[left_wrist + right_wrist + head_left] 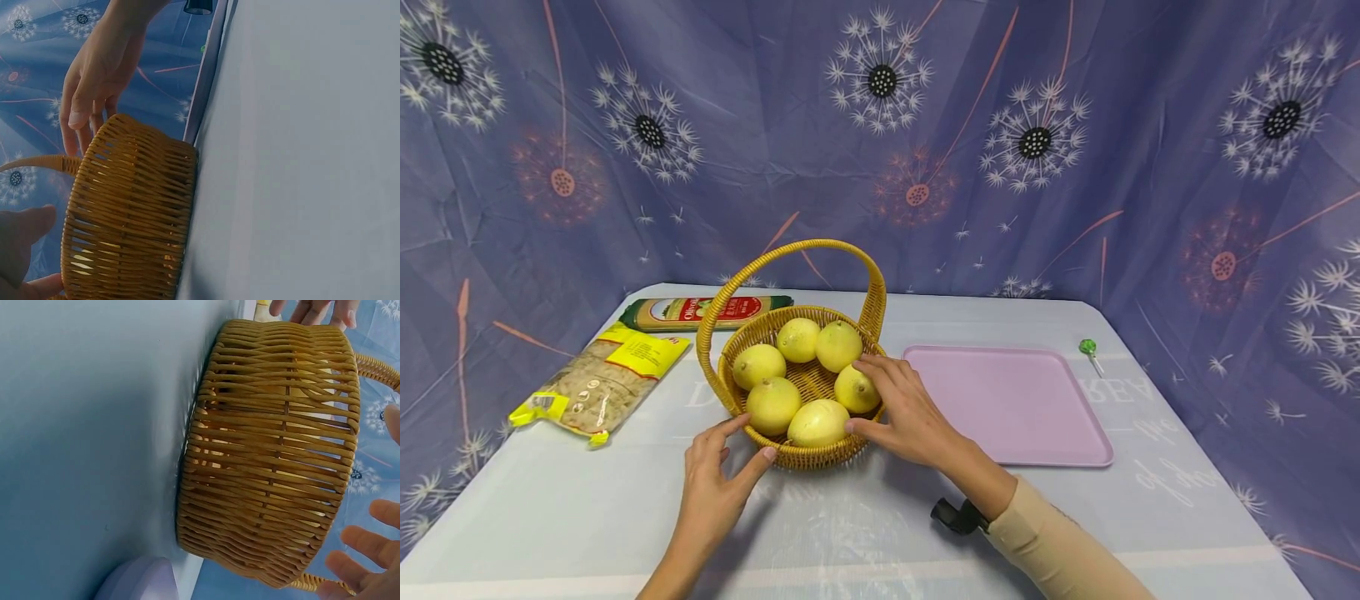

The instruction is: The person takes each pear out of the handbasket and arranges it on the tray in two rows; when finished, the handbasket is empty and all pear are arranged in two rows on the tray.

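A yellow wicker basket with a tall arched handle stands left of the table's middle. Several pale yellow, lemon-like fruits lie in a ring inside it. My left hand is at the basket's front left, its index fingertip at the rim and the thumb spread apart. Over the right rim reaches my right hand, fingers extended above the rightmost fruit, thumb near the front fruit. In the right wrist view its spread fingers stand beside the basket's rim. Neither hand visibly grips anything.
A lilac tray lies right of the basket, with a green-topped lollipop beyond its right edge. To the left are a yellow-and-clear food bag and a long green-and-red pasta packet. A patterned curtain hangs behind.
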The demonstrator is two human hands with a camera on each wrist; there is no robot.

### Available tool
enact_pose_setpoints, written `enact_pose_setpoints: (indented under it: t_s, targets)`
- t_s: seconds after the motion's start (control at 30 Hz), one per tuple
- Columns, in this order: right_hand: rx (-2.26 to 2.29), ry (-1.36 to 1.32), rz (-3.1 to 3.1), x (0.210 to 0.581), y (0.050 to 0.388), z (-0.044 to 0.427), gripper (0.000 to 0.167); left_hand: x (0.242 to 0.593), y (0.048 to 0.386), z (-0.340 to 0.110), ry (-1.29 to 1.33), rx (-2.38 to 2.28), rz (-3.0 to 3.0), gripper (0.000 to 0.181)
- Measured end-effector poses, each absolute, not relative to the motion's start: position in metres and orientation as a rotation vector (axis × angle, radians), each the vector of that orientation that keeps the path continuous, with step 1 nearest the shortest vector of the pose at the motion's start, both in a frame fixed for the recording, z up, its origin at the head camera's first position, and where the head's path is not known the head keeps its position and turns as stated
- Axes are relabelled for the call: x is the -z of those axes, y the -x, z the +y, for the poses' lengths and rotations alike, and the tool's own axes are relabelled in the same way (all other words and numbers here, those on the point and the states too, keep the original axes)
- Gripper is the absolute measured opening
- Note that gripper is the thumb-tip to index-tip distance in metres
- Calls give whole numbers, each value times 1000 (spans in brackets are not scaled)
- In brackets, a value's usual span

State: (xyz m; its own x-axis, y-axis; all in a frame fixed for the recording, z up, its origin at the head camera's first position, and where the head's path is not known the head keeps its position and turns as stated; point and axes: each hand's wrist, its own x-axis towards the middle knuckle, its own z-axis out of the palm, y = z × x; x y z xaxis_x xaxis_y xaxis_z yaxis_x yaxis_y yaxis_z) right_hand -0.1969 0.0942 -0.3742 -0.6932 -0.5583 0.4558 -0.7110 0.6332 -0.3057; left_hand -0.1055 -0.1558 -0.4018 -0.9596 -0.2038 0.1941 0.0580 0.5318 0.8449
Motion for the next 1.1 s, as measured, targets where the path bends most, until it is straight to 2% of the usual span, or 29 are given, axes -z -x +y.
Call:
enact_pose_setpoints:
  t_s: [0.57,1.1]
  targets:
    - [-715,-1022,-2548,377,202,89,74,403,115,-152,-192,1586,-2538,74]
    - [-845,-1052,-2591,374,217,87,73,403,131,-166,-110,1731,-2531,78]
